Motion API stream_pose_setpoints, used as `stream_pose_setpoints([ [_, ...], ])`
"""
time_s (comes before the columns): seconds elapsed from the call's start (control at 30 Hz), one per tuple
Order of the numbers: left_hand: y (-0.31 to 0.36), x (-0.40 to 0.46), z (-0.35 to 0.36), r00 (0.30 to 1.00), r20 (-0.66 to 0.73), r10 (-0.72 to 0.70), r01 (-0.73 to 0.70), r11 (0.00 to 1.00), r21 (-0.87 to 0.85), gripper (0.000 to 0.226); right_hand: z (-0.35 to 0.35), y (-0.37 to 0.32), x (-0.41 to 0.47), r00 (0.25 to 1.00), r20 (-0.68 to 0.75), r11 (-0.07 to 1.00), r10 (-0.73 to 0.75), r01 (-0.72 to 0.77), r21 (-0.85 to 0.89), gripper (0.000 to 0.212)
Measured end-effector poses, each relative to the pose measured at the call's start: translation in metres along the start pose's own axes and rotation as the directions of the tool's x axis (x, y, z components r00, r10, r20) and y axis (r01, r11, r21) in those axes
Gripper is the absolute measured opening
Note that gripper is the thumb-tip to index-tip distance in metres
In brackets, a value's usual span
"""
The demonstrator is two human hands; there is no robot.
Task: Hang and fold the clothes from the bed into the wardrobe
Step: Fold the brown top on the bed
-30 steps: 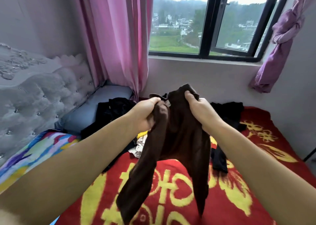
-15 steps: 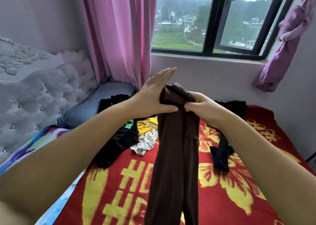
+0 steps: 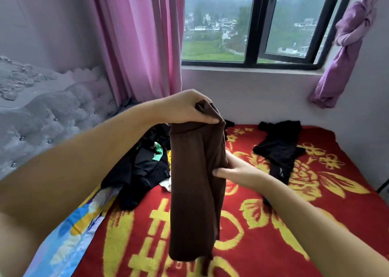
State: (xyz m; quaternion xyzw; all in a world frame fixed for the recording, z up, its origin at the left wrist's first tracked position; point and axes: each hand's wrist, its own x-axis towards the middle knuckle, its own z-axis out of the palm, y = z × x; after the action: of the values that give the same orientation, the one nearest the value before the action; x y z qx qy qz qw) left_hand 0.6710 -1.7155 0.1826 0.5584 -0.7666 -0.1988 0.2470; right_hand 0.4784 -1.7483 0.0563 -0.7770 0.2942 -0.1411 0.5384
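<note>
A bed takes up most of the view, covered by a plush red blanket (image 3: 315,224) with large yellow flower and letter patterns. Along its left edge lies a smoother sheet (image 3: 69,234) printed in blue, yellow and white. Behind that stands a grey tufted headboard (image 3: 52,116), padded and studded with shiny buttons, its top edge carved in scallops. A pale wall runs behind the bed, with a black-framed window (image 3: 252,24) looking onto green fields and houses. A pink curtain (image 3: 143,41) hangs in straight folds left of the window; a purple curtain (image 3: 345,45) on the right is tied in a knot.

On the blanket, a heap of black clothes (image 3: 139,171) lies near the headboard, with bits of green, yellow and white cloth showing in it. A separate black garment (image 3: 280,150) lies crumpled well apart, toward the wall.

Above the blanket hangs a brown garment (image 3: 193,192), soft, matte and doubled lengthwise into a long strip. The left hand (image 3: 185,108) grips its bunched top edge with curled fingers. The right hand (image 3: 237,171) pinches its right edge midway down, thumb in front, fingers behind.
</note>
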Motion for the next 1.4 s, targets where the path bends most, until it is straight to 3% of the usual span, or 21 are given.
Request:
stream_pose_setpoints([
  [0.07,0.004,0.001,-0.011,1.0,0.013,-0.015,0.015,1.0,0.0,0.013,0.013,0.015,0.004,1.0,-0.007,1.0,0.017,-0.017,-0.025,0.052],
  [0.17,0.007,0.002,-0.023,0.999,0.008,-0.031,0.03,0.998,0.059,0.008,0.024,0.035,0.023,0.959,-0.283,0.986,-0.005,-0.042,-0.16,0.023],
  [0.27,0.002,0.0,-0.036,0.997,-0.06,-0.042,0.049,0.992,0.118,0.012,0.02,0.043,0.035,0.914,-0.404,0.999,0.045,-0.048,0.003,0.018],
  [0.4,-0.017,-0.012,-0.063,0.979,-0.206,-0.002,0.071,0.941,0.33,0.018,0.005,0.043,0.031,0.816,-0.574,0.992,-0.063,0.114,0.054,0.015],
  [0.47,-0.03,-0.02,-0.076,0.962,-0.269,0.04,0.081,0.902,0.423,0.018,-0.002,0.038,0.025,0.798,-0.588,0.971,-0.133,0.224,0.085,0.013],
  [0.53,-0.038,-0.025,-0.082,0.941,-0.33,0.073,0.084,0.896,0.436,0.017,-0.011,0.029,0.02,0.824,-0.53,0.951,-0.202,0.294,0.096,0.009],
  [0.6,-0.039,-0.027,-0.085,0.915,-0.389,0.106,0.053,0.925,0.376,0.011,-0.019,0.026,0.015,0.904,-0.379,0.954,-0.196,0.265,0.14,0.005],
  [0.7,-0.031,-0.022,-0.09,0.876,-0.468,0.12,0.03,0.953,0.301,0.021,-0.019,0.044,0.012,0.991,-0.135,0.996,-0.003,0.016,0.091,0.013],
  [0.8,-0.023,-0.01,-0.092,0.876,-0.464,0.131,0.006,0.96,0.281,0.017,-0.007,0.071,0.012,0.992,-0.007,0.99,0.125,-0.125,-0.065,0.023],
  [0.9,-0.015,-0.002,-0.092,0.879,-0.446,0.168,-0.025,0.951,0.309,0.013,0.016,0.086,0.009,0.973,0.105,0.979,0.203,-0.202,-0.025,0.031],
  [0.97,-0.017,0.001,-0.096,0.878,-0.453,0.154,-0.021,0.958,0.285,0.021,0.03,0.093,0.008,0.97,0.121,0.974,0.213,-0.221,0.054,0.033],
  [1.03,-0.023,0.0,-0.103,0.871,-0.474,0.127,0.008,0.962,0.272,0.025,0.037,0.099,0.009,0.973,0.029,0.964,0.227,-0.229,0.136,0.031],
  [1.1,-0.032,-0.001,-0.109,0.85,-0.519,0.089,0.065,0.96,0.271,0.012,0.033,0.099,0.01,0.967,-0.09,0.931,0.239,-0.202,0.304,0.027],
  [1.17,-0.04,-0.005,-0.114,0.813,-0.579,0.064,0.126,0.951,0.282,0.022,0.021,0.095,0.008,0.962,-0.109,0.869,0.249,-0.172,0.464,0.02],
  [1.27,-0.053,-0.009,-0.126,0.768,-0.64,0.017,0.174,0.957,0.234,0.024,-0.002,0.092,0.001,0.974,-0.032,0.885,0.224,-0.189,0.425,0.022],
  [1.4,-0.058,-0.012,-0.137,0.721,-0.693,-0.008,0.148,0.979,0.143,0.018,-0.021,0.104,-0.006,0.965,0.095,0.906,0.244,-0.261,0.332,0.046],
])
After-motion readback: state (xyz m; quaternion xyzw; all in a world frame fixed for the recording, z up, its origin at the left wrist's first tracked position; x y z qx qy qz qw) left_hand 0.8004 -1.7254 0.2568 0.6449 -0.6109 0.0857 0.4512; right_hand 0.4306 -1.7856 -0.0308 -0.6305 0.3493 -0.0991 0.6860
